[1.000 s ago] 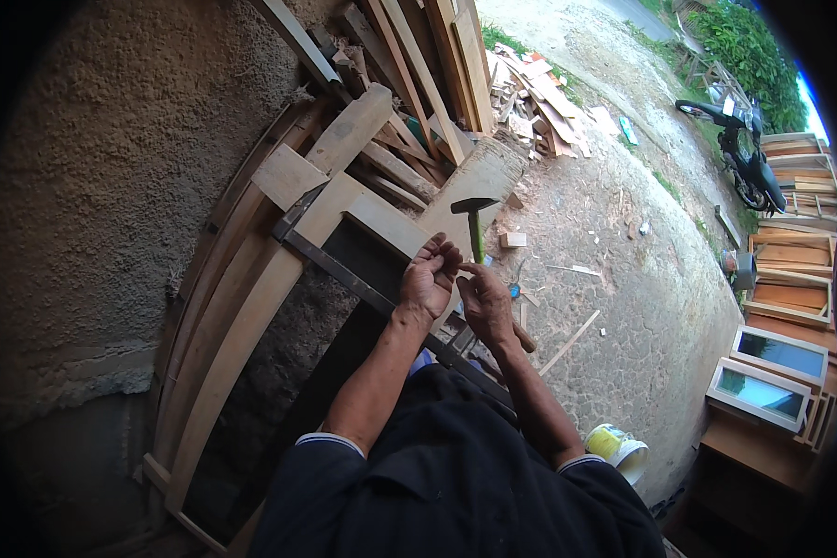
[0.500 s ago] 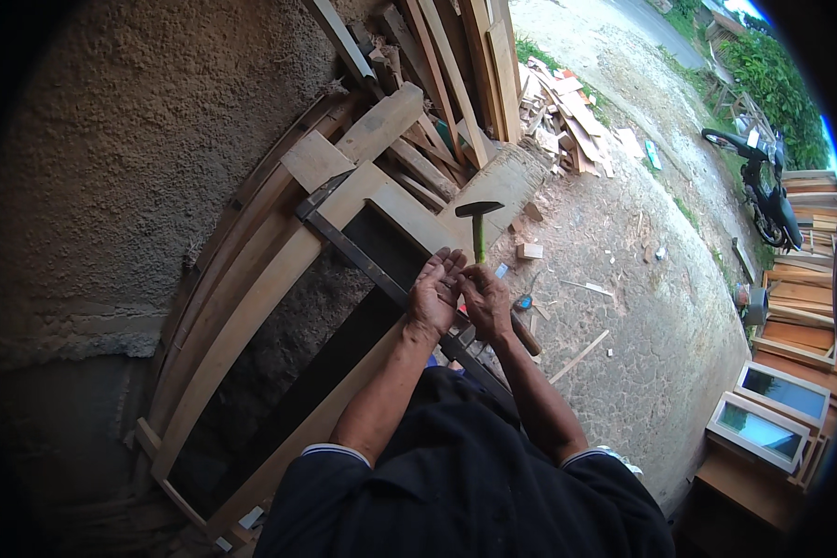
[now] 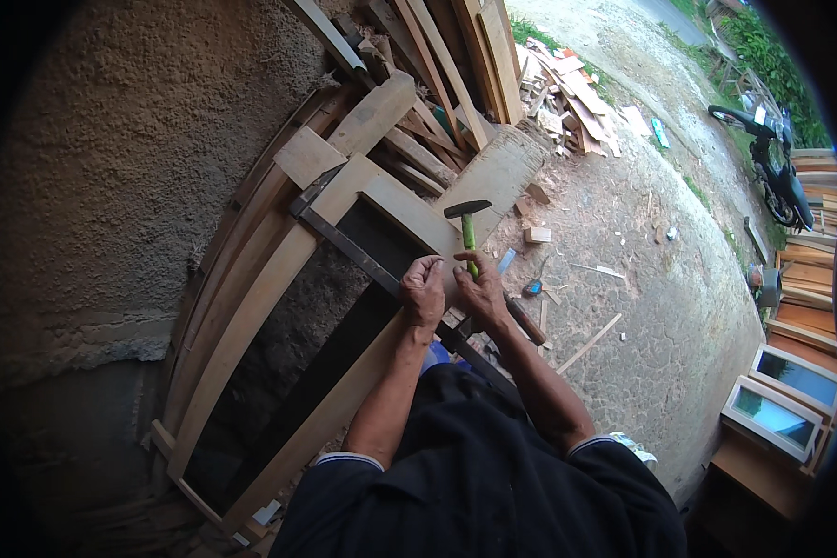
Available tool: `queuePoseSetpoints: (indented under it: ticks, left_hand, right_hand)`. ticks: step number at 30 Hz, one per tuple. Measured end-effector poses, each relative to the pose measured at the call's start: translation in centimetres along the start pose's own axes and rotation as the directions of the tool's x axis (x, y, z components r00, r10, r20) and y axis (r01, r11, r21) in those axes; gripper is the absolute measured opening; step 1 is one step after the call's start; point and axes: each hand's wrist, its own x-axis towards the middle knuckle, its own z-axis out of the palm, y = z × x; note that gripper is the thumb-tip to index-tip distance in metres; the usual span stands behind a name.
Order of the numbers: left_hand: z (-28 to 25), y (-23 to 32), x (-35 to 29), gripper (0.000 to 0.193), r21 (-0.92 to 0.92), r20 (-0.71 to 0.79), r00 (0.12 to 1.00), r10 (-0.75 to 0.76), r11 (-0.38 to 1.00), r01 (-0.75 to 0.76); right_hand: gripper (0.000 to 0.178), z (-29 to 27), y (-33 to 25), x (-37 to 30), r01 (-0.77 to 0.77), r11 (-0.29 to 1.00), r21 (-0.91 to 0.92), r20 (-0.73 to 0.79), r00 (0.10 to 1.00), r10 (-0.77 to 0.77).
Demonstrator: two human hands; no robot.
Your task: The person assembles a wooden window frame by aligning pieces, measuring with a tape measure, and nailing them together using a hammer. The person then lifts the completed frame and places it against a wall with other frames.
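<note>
Right hand (image 3: pixel 479 293) gripped hammer (image 3: pixel 469 231); left hand (image 3: pixel 422 291) pinched narrow, contents unclear; wooden frame (image 3: pixel 284 258) looked joined, metal bar (image 3: pixel 349 246) still across.

Cracked grey ground (image 3: pixel 665 307), littered with small wood chips, is seen stretching to the right of the right hand (image 3: pixel 474 277). Near that hand, 1 small wood block (image 3: pixel 537 235) and 1 rounded blue-and-dark item (image 3: pixel 533 287) are set down. Farther right, 1 long pale strip (image 3: pixel 590 344) is laid aslant. Well beyond the hand, flat offcuts (image 3: pixel 577 100) are heaped; farther off to its right, 1 motorcycle (image 3: pixel 781 177) is parked.
</note>
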Motion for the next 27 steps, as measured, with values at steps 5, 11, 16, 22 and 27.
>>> queuePoseSetpoints:
  ticks: [5, 11, 16, 22, 27]
  left_hand:
    - [0.1, 0.4, 1.1, 0.019, 0.399, 0.063, 0.981, 0.181, 0.897, -0.191]
    - [0.8, 0.8, 0.7, 0.02, 0.535, 0.067, 0.98, 0.188, 0.822, -0.194]
    - [0.9, 0.8, 0.7, 0.02, 0.564, 0.067, 0.977, 0.203, 0.8, -0.205]
    - [0.9, 1.1, 0.5, 0.02, 0.594, 0.108, 0.965, 0.238, 0.763, -0.255]
    - [1.0, 1.2, 0.5, 0.021, 0.598, 0.098, 0.971, 0.216, 0.767, -0.231]
  right_hand:
    - [0.042, -2.1, 0.3, -0.9, -0.001, 0.999, 0.047, -0.022, 1.0, 0.002]
    - [0.046, -6.2, -0.5, -3.3, 0.008, 1.0, -0.015, 0.006, 1.0, -0.008]
    - [0.047, -8.0, -1.0, -4.6, -0.088, 0.996, -0.001, 0.071, 0.994, 0.088]
    - [0.058, -8.4, -0.8, -4.9, 0.261, 0.923, -0.282, 0.104, 0.965, -0.241]
    - [0.069, -8.3, -1.1, -5.4, 0.268, 0.798, -0.54, 0.281, 0.951, -0.13]
